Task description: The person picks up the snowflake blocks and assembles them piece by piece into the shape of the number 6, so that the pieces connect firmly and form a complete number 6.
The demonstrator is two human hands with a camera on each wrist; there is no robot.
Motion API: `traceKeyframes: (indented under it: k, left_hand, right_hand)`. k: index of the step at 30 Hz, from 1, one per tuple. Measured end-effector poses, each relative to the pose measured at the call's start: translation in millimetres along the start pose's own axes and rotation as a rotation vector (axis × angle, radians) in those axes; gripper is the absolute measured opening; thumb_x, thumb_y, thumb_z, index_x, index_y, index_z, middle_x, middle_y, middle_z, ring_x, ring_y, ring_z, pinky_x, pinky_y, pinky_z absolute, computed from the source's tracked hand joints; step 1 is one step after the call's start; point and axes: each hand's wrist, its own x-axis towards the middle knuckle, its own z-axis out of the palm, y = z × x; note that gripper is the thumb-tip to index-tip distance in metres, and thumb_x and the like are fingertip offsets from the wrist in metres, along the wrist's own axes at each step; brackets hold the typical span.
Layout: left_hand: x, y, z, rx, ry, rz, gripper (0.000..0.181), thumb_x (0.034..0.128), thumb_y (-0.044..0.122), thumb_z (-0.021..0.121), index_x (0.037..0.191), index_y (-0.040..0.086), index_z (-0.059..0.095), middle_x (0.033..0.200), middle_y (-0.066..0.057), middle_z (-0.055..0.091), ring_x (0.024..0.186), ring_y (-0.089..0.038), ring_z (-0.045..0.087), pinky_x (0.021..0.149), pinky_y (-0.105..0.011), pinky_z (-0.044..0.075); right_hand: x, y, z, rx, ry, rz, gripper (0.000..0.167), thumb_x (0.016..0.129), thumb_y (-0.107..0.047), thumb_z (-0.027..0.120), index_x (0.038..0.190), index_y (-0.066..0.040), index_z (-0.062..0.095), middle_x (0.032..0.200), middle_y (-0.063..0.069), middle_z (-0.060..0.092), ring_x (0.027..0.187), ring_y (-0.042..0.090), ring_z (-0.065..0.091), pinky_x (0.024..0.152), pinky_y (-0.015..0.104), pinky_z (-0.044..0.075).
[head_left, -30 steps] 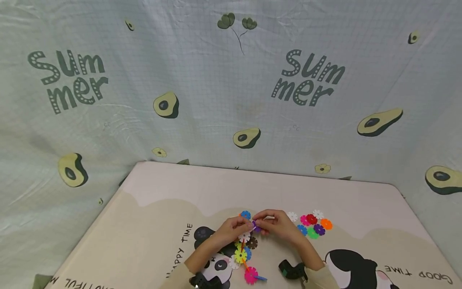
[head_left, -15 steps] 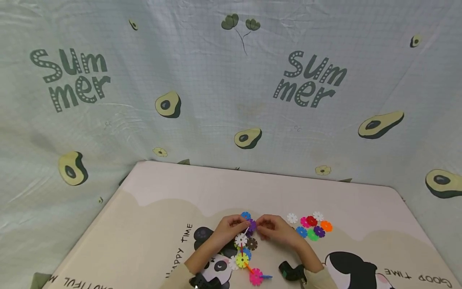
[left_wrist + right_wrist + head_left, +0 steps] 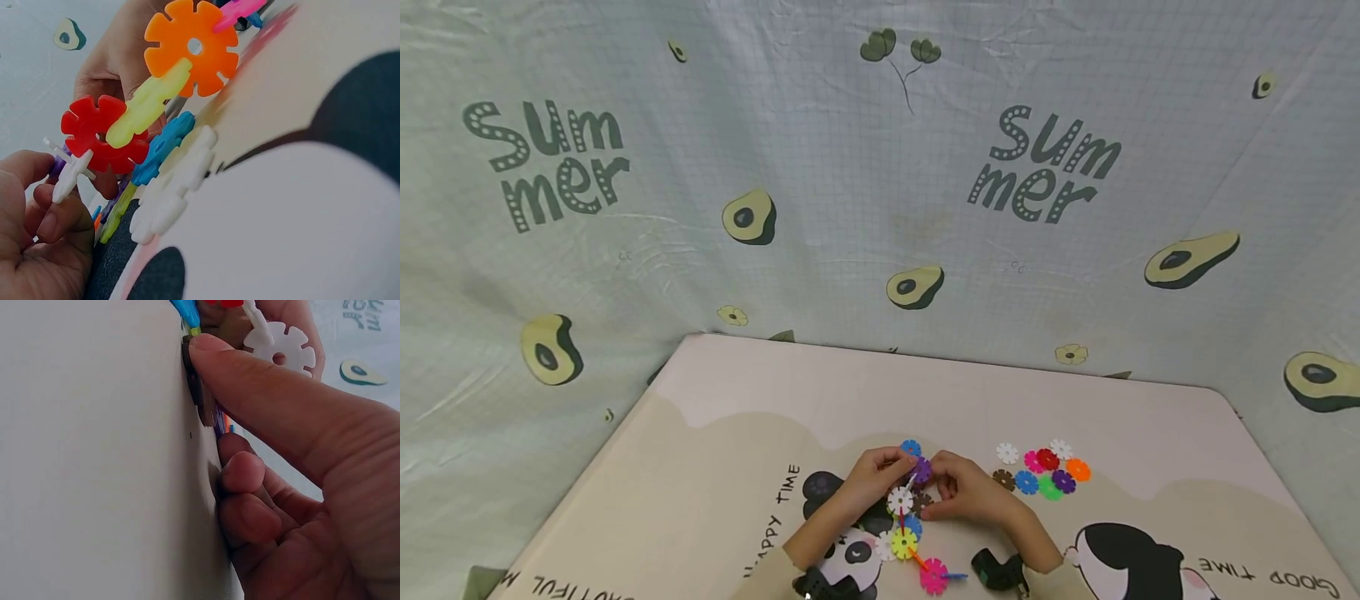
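My left hand (image 3: 874, 481) pinches the purple snowflake disc (image 3: 922, 470) at the top of a chain of slotted plastic discs. Below it, the chain includes a white disc (image 3: 900, 501), a red disc (image 3: 94, 132), a yellow disc (image 3: 904, 543), an orange disc (image 3: 187, 47) and a pink disc (image 3: 933, 576), with a blue one at the end. My right hand (image 3: 970, 492) is beside a brown disc (image 3: 199, 387) on the table. Its thumb touches that disc, while the other fingers are loosely bent and apart from the thumb.
Under and beside the chain lie loose discs, among them a blue disc (image 3: 911, 447) and a white one (image 3: 883, 546). To the right is a cluster of loose discs with a red disc (image 3: 1047, 457) and a green disc (image 3: 1050, 488). A printed cloth covers the table (image 3: 730, 483).
My right hand has let go of the purple disc and moved down toward the brown disc, uncovering another brown disc by the cluster. The left hand keeps its pinch; the chain shifted slightly.
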Motion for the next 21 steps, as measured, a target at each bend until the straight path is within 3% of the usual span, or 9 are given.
traceKeyframes:
  k: [6,10,15,21]
  left_hand:
    - [-1.1,1.1,1.1,-0.002,0.013,-0.014,0.028,0.0969,0.017,0.06,0.096,-0.01,0.063,0.062,0.007,0.044,0.053,-0.004,0.036,0.05,-0.018,0.032]
    - [-0.9,2.5,2.0,0.001,0.012,-0.011,0.029,0.0974,0.018,0.059,0.097,-0.011,0.062,0.062,0.006,0.045,0.054,-0.005,0.037,0.05,-0.018,0.033]
    - [-0.1,1.7,2.0,0.011,0.006,-0.013,0.029,0.0987,0.016,0.056,0.097,-0.013,0.061,0.062,0.005,0.044,0.054,-0.006,0.037,0.05,-0.018,0.032]
    - [-1.0,2.5,1.8,0.027,-0.004,-0.012,0.027,0.0972,0.015,0.059,0.098,-0.011,0.064,0.064,0.005,0.047,0.055,-0.006,0.038,0.052,-0.018,0.033]
  right_hand:
    - [-0.9,1,-2,-0.01,-0.02,0.004,0.025,0.08,-0.018,0.082,0.08,-0.006,0.059,0.079,0.001,0.049,0.063,-0.001,0.042,0.057,0.016,0.035]
    - [-4.6,2,-7,0.019,-0.026,0.036,0.022,0.081,-0.015,0.08,0.092,-0.005,0.064,0.081,0.002,0.053,0.064,-0.001,0.045,0.056,0.018,0.039]
    - [-10.6,4,-17,0.062,-0.026,0.113,0.031,0.081,-0.012,0.079,0.107,-0.002,0.067,0.085,0.003,0.061,0.064,0.001,0.048,0.057,0.02,0.043]
    - [-13.2,7,-22,0.037,-0.047,0.104,0.024,0.082,-0.013,0.079,0.102,-0.003,0.07,0.086,-0.001,0.058,0.068,0.002,0.048,0.061,0.019,0.044]
